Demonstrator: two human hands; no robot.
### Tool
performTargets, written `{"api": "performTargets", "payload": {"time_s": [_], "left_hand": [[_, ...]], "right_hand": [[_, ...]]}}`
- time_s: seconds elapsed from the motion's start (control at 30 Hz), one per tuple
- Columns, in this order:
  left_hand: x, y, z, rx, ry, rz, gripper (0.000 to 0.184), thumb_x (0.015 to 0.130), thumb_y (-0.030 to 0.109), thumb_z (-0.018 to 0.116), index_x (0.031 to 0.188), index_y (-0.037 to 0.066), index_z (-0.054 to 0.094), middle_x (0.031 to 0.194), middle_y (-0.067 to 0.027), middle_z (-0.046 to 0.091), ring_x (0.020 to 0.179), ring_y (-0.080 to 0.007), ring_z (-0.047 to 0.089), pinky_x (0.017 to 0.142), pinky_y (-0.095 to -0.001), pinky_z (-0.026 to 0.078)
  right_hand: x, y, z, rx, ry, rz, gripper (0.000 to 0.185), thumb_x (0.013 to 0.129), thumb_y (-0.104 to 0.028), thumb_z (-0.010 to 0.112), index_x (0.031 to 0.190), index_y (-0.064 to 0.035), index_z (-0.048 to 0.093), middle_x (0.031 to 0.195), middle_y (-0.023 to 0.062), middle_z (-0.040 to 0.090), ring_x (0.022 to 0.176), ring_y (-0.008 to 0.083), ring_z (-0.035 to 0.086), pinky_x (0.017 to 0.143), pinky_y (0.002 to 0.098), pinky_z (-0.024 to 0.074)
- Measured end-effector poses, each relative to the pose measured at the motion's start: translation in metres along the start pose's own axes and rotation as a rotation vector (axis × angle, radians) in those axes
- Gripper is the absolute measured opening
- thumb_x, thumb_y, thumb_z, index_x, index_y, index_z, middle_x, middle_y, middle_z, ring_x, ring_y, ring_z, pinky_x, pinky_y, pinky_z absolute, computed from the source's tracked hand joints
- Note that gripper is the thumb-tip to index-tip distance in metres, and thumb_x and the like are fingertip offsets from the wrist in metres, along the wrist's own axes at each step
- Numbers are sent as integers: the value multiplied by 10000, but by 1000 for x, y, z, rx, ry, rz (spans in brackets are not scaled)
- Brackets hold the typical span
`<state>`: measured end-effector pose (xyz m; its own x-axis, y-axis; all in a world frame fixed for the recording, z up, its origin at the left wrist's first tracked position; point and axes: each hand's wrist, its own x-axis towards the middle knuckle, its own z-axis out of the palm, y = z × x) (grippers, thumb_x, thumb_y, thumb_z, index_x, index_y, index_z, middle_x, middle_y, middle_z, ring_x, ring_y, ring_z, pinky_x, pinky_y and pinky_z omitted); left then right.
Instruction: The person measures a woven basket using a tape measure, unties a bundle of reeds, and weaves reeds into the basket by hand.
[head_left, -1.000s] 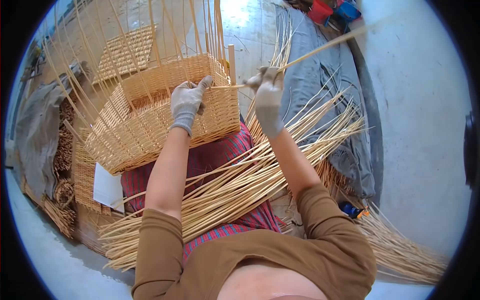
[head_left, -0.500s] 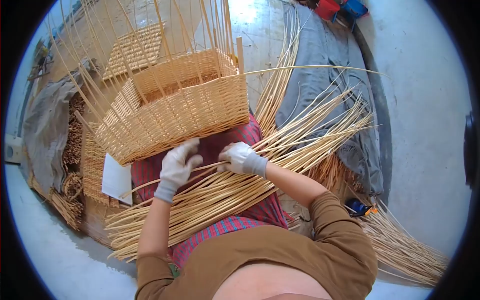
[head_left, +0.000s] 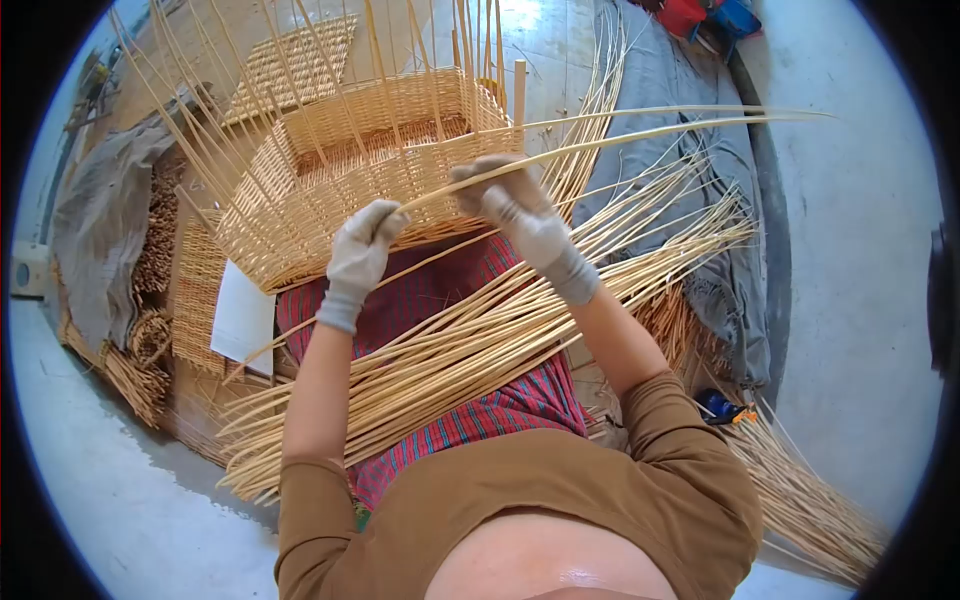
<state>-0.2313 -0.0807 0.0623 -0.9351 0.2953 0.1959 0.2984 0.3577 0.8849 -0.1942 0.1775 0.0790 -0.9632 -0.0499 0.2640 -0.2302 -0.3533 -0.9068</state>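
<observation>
My left hand, in a pale work glove with a grey cuff, pinches the butt end of a long willow rod. The rod bows up and away to the right. My right hand, also gloved, is at the rod a little farther along. Its fingers are smeared by motion, so I cannot tell how firmly they close on it. Just beyond my hands is a woven basket with tall upright stakes, tilted on my lap. A bundle of loose rods lies across my thighs on a plaid cloth.
Grey cloth lies at the right with more rods. A woven panel is behind the basket, and a white sheet lies left of it. More bundled rods and a dark blue tool are at the lower right.
Both hands have risen from the bundle, the right one moving farther up and right. A rod is now lifted in my left hand. The basket appears shifted slightly up and right.
</observation>
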Motion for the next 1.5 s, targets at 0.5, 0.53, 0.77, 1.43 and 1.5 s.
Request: {"api": "performTargets", "payload": {"time_s": [0.5, 0.53, 0.77, 1.43, 1.5], "left_hand": [[52, -17, 20, 435, 234, -325, 757, 950, 25, 641, 1599, 232, 311, 1323, -131, 662, 835, -207, 683, 788, -360, 546], [51, -24, 20, 302, 232, -343, 724, 960, -9, 601, 1593, 208, 323, 1410, -130, 605, 851, -187, 678, 763, -350, 549], [84, 20, 38, 280, 534, 141, 494, 1011, 96, 577, 1482, 58, 432, 1385, -159, 604, 1149, -246, 654, 953, -338, 515], [119, -1, 48, -207, 145, -617, 488, 1012, 492, 594, 880, 26, 656, 535, -7, 516, 387, -126, 528, 375, -309, 432], [125, 4, 46, -192, 112, -653, 492, 1007, 494, 599, 877, 23, 649, 529, -2, 510, 389, -129, 536, 366, -306, 437]], "right_hand": [[70, -21, -112, 65, 532, -56, 159, 968, -75, 680, 1075, -47, 566, 929, 141, 705, 869, 285, 738, 722, 368, 663], [71, -17, -113, 67, 557, -18, 162, 966, -71, 681, 1078, -51, 566, 934, 137, 706, 861, 281, 737, 719, 368, 663], [87, -34, -100, 25, 575, -71, 129, 966, -70, 678, 1049, -54, 580, 962, 146, 717, 862, 268, 736, 706, 350, 661], [333, 13, 42, -1124, 45, -583, 556, 996, -127, 607, 1525, -112, 435, 1539, 159, 475, 1265, 309, 601, 1095, 374, 475], [337, 16, 41, -606, 318, -251, 475, 1009, -158, 590, 1461, -82, 466, 1464, 184, 504, 1106, 293, 622, 973, 390, 486]]}}
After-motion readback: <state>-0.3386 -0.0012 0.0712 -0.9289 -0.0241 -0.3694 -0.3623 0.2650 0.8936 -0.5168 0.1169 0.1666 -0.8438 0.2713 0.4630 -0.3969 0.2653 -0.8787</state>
